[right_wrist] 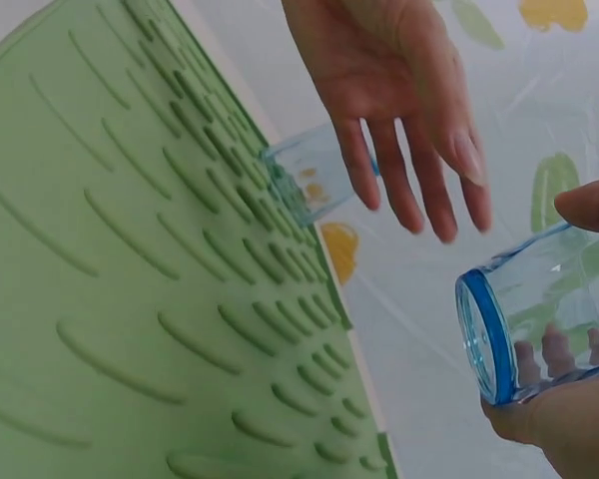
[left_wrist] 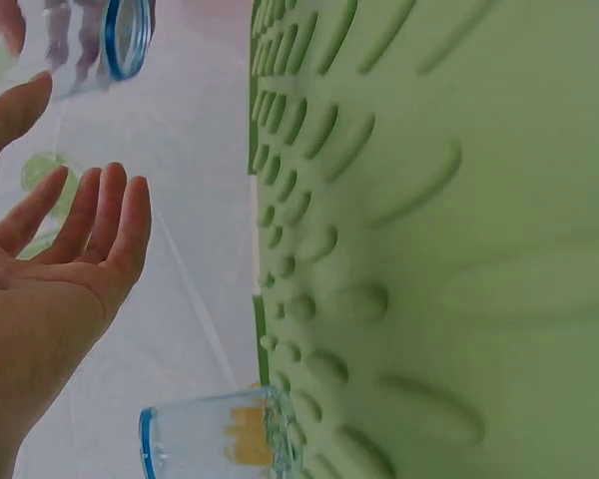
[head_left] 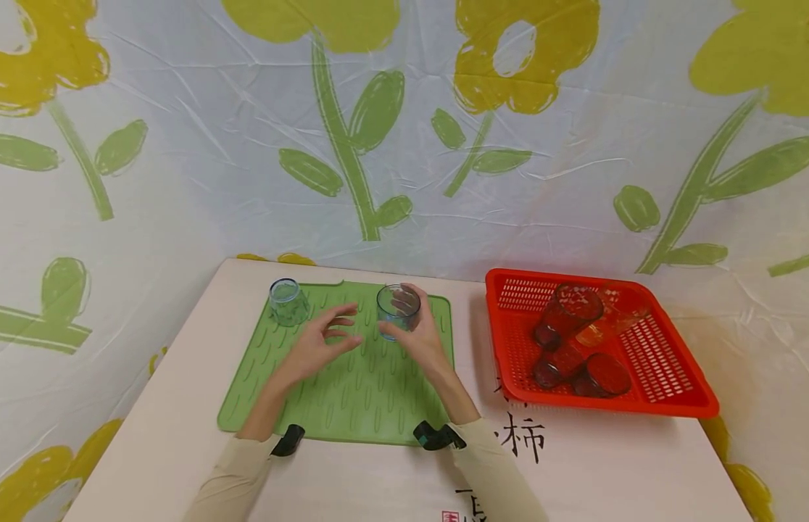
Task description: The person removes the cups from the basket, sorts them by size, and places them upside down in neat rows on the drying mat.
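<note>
A clear glass tumbler [head_left: 398, 312] with a bluish base is in my right hand [head_left: 422, 335], which grips it round the side, mouth up, over the back right of the green ridged mat [head_left: 339, 391]. Its blue base end [right_wrist: 487, 334] faces the mat in the right wrist view. My left hand [head_left: 320, 342] hovers over the mat to the left of that tumbler, fingers spread and loosely bent, holding nothing. At the mat's back left corner a second glass tumbler [head_left: 289, 303] stands upside down, its blue base [left_wrist: 148, 444] uppermost.
To the right sits a red plastic basket [head_left: 499, 341] with perforated sides, several glasses [head_left: 570, 315] lying in it. Black lettering marks the pale tabletop [head_left: 378, 482] in front of the basket. A flower-printed sheet [head_left: 248, 188] hangs behind the table.
</note>
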`<state>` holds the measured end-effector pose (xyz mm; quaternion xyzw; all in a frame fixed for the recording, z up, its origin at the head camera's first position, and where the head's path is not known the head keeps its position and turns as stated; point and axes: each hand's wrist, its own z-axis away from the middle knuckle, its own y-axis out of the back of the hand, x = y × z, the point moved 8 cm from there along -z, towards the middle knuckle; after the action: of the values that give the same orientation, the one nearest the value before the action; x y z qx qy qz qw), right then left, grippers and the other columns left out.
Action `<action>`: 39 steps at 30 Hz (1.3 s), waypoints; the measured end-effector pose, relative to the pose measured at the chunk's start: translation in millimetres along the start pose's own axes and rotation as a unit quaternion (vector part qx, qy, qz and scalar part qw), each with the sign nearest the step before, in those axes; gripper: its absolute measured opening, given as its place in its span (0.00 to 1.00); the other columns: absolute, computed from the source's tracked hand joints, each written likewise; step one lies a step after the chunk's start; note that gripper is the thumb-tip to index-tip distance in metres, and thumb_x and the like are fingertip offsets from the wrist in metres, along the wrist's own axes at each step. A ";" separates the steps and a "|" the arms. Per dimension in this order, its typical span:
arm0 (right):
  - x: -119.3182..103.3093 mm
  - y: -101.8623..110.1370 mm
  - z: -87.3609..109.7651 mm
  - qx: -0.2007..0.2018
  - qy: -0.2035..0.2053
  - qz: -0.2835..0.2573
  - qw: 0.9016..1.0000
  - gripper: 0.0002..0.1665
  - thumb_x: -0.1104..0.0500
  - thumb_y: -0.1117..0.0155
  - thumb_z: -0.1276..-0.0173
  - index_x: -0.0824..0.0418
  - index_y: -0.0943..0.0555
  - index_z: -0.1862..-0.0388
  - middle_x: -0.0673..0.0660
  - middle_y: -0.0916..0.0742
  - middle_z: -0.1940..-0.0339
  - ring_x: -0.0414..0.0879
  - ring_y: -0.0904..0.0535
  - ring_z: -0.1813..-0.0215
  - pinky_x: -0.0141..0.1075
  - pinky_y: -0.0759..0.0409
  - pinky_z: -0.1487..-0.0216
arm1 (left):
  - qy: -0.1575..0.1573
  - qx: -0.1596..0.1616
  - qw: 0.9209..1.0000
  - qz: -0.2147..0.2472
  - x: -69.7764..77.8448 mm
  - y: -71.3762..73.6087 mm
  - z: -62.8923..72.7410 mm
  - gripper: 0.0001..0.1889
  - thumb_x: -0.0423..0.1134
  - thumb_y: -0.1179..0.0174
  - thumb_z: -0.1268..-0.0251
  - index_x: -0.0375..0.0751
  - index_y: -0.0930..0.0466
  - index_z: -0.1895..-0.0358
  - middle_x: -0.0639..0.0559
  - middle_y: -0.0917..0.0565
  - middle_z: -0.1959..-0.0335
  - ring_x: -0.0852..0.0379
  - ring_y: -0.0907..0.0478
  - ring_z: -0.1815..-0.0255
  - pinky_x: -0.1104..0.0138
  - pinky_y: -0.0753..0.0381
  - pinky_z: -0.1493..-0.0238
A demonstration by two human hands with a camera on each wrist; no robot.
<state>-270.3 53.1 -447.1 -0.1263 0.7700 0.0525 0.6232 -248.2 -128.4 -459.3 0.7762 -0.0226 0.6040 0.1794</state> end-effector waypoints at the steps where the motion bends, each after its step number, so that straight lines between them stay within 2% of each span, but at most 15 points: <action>1: 0.9 -2.3 -0.4 -0.002 0.000 -0.001 1.000 0.47 0.73 0.32 0.33 0.66 0.45 0.20 0.70 0.30 0.27 0.63 0.34 0.25 0.58 0.40 0.24 | -0.002 -0.003 1.000 0.006 -0.9 -2.4 -0.6 0.33 0.33 0.32 0.31 0.37 0.33 0.25 0.36 0.28 0.29 0.31 0.30 0.32 0.39 0.28 0.35; 5: 3.2 -11.7 -1.2 -0.010 -0.002 -0.007 1.000 0.47 0.72 0.32 0.33 0.66 0.45 0.20 0.66 0.29 0.28 0.65 0.36 0.24 0.56 0.39 0.24 | -0.007 -0.013 1.000 0.017 -3.4 -11.7 -2.9 0.36 0.32 0.31 0.32 0.37 0.36 0.23 0.36 0.32 0.26 0.34 0.32 0.29 0.38 0.31 0.33; 9: 6.7 -21.7 -1.8 -0.016 -0.014 -0.022 1.000 0.46 0.71 0.32 0.32 0.64 0.44 0.21 0.66 0.29 0.27 0.64 0.37 0.23 0.53 0.36 0.25 | 0.004 -0.007 1.000 0.024 -5.3 -17.6 -4.0 0.41 0.33 0.29 0.35 0.38 0.39 0.21 0.38 0.32 0.26 0.38 0.33 0.28 0.41 0.31 0.31; 14: 10.1 -28.9 -1.5 -0.013 -0.031 -0.043 0.998 0.47 0.70 0.31 0.31 0.65 0.45 0.20 0.69 0.31 0.25 0.59 0.36 0.22 0.51 0.36 0.24 | 0.022 0.013 1.000 0.013 -8.2 -23.5 -7.4 0.44 0.36 0.26 0.36 0.40 0.41 0.20 0.38 0.29 0.29 0.43 0.32 0.28 0.45 0.30 0.31; 17: 11.2 -32.4 -0.8 -0.011 -0.038 -0.051 0.998 0.47 0.68 0.31 0.32 0.65 0.44 0.20 0.70 0.31 0.25 0.60 0.35 0.23 0.51 0.36 0.24 | 0.027 0.026 0.999 0.004 -8.9 -24.8 -8.0 0.43 0.35 0.27 0.36 0.41 0.40 0.21 0.37 0.28 0.30 0.43 0.32 0.28 0.45 0.30 0.31; 21: 12.5 -34.3 -0.8 -0.009 -0.039 -0.055 0.998 0.45 0.68 0.31 0.31 0.64 0.43 0.21 0.69 0.30 0.25 0.60 0.34 0.24 0.52 0.36 0.24 | 0.030 0.042 0.999 -0.004 -10.3 -24.5 -6.5 0.42 0.33 0.28 0.35 0.38 0.41 0.21 0.35 0.29 0.30 0.40 0.33 0.28 0.43 0.32 0.30; 24: 13.6 -33.3 -1.9 -0.013 -0.036 -0.058 0.998 0.45 0.68 0.32 0.30 0.63 0.44 0.20 0.67 0.30 0.26 0.61 0.33 0.24 0.52 0.35 0.25 | 0.047 0.055 0.997 -0.009 -12.6 -21.8 -3.0 0.44 0.37 0.27 0.35 0.40 0.42 0.20 0.36 0.30 0.29 0.40 0.33 0.28 0.41 0.34 0.30; 27: 15.5 -30.0 -2.8 -0.019 -0.038 -0.059 0.997 0.46 0.68 0.33 0.29 0.60 0.46 0.20 0.64 0.29 0.25 0.61 0.32 0.25 0.52 0.32 0.27 | 0.061 0.058 0.996 0.009 -14.7 -18.9 1.0 0.44 0.40 0.27 0.35 0.43 0.42 0.20 0.40 0.34 0.26 0.41 0.33 0.29 0.42 0.33 0.30; 30: 18.1 -25.2 -2.4 -0.028 -0.050 -0.049 0.997 0.45 0.65 0.33 0.28 0.56 0.45 0.19 0.60 0.29 0.24 0.59 0.31 0.25 0.53 0.29 0.29 | 0.068 0.048 0.996 0.042 -15.9 -17.6 3.3 0.42 0.39 0.28 0.34 0.44 0.41 0.20 0.40 0.36 0.25 0.38 0.31 0.30 0.48 0.25 0.35; 33: 20.9 -20.7 -2.0 -0.043 -0.063 -0.036 0.996 0.44 0.62 0.33 0.27 0.52 0.43 0.18 0.58 0.30 0.23 0.57 0.33 0.24 0.54 0.31 0.28 | 0.073 0.032 0.994 0.072 -17.3 -17.0 4.0 0.39 0.38 0.30 0.32 0.45 0.39 0.21 0.38 0.34 0.28 0.35 0.28 0.32 0.57 0.17 0.43; 36: 22.5 -18.2 -1.8 -0.064 -0.071 -0.033 0.995 0.42 0.60 0.32 0.27 0.49 0.40 0.20 0.60 0.30 0.23 0.57 0.32 0.25 0.53 0.29 0.30 | 0.070 0.022 0.992 0.104 -17.4 -15.7 4.2 0.37 0.36 0.31 0.30 0.43 0.38 0.22 0.35 0.31 0.32 0.33 0.26 0.35 0.62 0.15 0.48; 39: 22.8 -17.7 -2.0 -0.093 -0.068 -0.033 0.993 0.39 0.61 0.33 0.27 0.56 0.38 0.21 0.65 0.28 0.26 0.61 0.29 0.27 0.49 0.25 0.34 | 0.052 0.024 0.991 0.122 -15.9 -12.1 3.9 0.34 0.34 0.32 0.30 0.39 0.35 0.24 0.33 0.29 0.34 0.34 0.26 0.35 0.65 0.16 0.48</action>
<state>-272.0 32.7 -467.4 -0.2050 0.7131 0.1115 0.6611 -245.8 -121.2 -478.2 0.7390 -0.0932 0.6615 0.0871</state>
